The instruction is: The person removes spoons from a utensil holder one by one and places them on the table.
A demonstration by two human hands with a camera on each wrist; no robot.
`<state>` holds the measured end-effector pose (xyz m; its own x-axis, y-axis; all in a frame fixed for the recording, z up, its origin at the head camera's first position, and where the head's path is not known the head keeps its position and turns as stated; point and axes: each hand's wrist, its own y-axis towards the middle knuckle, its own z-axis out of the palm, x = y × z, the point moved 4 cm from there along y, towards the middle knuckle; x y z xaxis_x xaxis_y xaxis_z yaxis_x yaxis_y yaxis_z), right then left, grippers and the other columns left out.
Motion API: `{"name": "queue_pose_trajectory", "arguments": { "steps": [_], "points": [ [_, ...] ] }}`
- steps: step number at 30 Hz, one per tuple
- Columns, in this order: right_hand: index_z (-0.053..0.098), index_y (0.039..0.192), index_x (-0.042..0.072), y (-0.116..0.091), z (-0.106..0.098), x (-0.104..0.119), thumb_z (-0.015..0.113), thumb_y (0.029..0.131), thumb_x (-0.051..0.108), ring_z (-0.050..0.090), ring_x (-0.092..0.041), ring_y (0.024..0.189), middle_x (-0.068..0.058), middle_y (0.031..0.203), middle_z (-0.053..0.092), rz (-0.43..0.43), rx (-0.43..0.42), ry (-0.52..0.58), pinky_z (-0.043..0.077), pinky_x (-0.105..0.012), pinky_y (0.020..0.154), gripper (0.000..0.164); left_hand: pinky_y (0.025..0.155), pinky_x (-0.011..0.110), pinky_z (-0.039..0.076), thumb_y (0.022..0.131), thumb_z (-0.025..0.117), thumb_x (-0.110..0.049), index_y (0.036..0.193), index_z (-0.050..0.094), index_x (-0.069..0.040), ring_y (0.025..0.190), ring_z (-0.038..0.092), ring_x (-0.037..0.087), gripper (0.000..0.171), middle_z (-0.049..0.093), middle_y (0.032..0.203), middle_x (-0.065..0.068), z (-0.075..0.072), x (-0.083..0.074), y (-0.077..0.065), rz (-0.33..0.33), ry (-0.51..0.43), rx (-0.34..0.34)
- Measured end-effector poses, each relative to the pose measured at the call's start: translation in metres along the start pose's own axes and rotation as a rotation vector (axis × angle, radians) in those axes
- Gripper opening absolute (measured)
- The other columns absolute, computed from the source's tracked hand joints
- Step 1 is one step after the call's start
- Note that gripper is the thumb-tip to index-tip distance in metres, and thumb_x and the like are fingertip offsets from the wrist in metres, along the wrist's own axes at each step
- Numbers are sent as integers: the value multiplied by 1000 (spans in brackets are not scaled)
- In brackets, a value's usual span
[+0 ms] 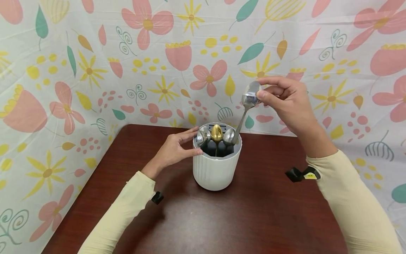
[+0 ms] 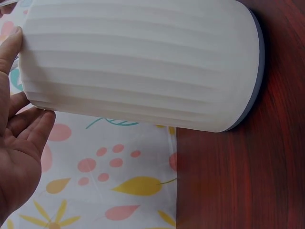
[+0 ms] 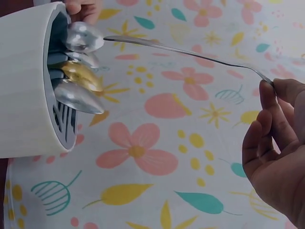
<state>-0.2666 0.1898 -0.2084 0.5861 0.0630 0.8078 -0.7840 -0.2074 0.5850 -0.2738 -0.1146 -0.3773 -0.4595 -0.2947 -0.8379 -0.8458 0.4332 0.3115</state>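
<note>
A white ribbed utensil holder [image 1: 215, 173] with a dark slotted inside stands upright on the table. Two silver spoons [image 1: 203, 137] and a gold spoon [image 1: 216, 133] stand in it, bowls up. Above its right side, my right hand [image 1: 290, 100] pinches another silver spoon [image 1: 250, 100] by the bowl between thumb and fingertips. That spoon's handle [image 3: 190, 51] slants down to the holder's mouth, its end overlapping the right spoon's bowl. My left hand [image 1: 174, 148] rests against the holder's left rim, straight thumb in front and fingers behind.
The dark red wooden table [image 1: 266, 197] meets a floral cloth backdrop [image 1: 209, 63] behind and at the left. Small black wrist devices [image 1: 157, 197] hang from both cream sleeves [image 1: 352, 197].
</note>
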Motion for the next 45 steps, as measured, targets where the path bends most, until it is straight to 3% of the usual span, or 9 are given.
{"name": "queue_pose_trajectory", "arguments": {
  "steps": [6, 9, 16, 23, 33, 41, 45],
  "points": [
    [77, 110, -2, -9, -10, 5, 69, 88, -14, 64, -12, 63, -4, 74, 75, 7, -54, -23, 51, -19, 62, 27, 108, 49, 46, 82, 88, -37, 144, 60, -16, 134, 56, 12, 71, 50, 154, -12, 0, 0, 1, 3, -10, 0],
    [76, 113, -3, -13, -16, 5, 68, 88, -13, 63, -11, 65, -4, 74, 75, 11, -40, 11, 46, -18, 59, 28, 109, 47, 47, 82, 88, -39, 144, 60, -16, 134, 56, 10, 72, 50, 154, -13, 0, 1, 1, 1, -3, 1],
    [70, 117, -13, -23, -34, -2, 64, 90, -17, 68, -14, 71, -8, 79, 76, -21, 12, 121, 54, -19, 70, 28, 108, 40, 48, 82, 88, -36, 144, 61, -17, 133, 56, 10, 70, 50, 154, -12, 0, 1, 0, 0, 7, -3],
    [70, 118, -13, -38, -51, -14, 60, 93, -17, 70, -13, 72, -7, 81, 76, 32, -26, 122, 57, -19, 72, 28, 109, 40, 47, 82, 88, -37, 143, 61, -19, 134, 55, 9, 69, 50, 154, -12, -1, 2, -1, 3, 15, -7],
    [70, 121, -10, -60, -67, -47, 61, 95, -13, 68, -10, 72, -2, 80, 76, 119, -52, 66, 55, -17, 75, 28, 112, 39, 44, 83, 86, -44, 143, 61, -19, 138, 49, 4, 70, 49, 154, -14, 0, 2, -1, 11, 64, -12],
    [74, 120, -3, -80, -76, -80, 64, 95, -9, 66, -9, 71, 1, 82, 76, 193, -75, -8, 54, -17, 67, 27, 111, 40, 44, 83, 86, -44, 144, 60, -19, 136, 53, 6, 71, 49, 154, -14, 0, 3, -1, 11, 55, -13],
    [73, 121, -2, -89, -78, -96, 65, 96, -7, 62, -11, 70, 2, 82, 76, 226, -67, -32, 53, -18, 67, 27, 111, 41, 45, 83, 86, -44, 144, 60, -19, 135, 53, 7, 71, 50, 155, -8, 1, 3, -1, 11, 45, -12]
  ]
}}
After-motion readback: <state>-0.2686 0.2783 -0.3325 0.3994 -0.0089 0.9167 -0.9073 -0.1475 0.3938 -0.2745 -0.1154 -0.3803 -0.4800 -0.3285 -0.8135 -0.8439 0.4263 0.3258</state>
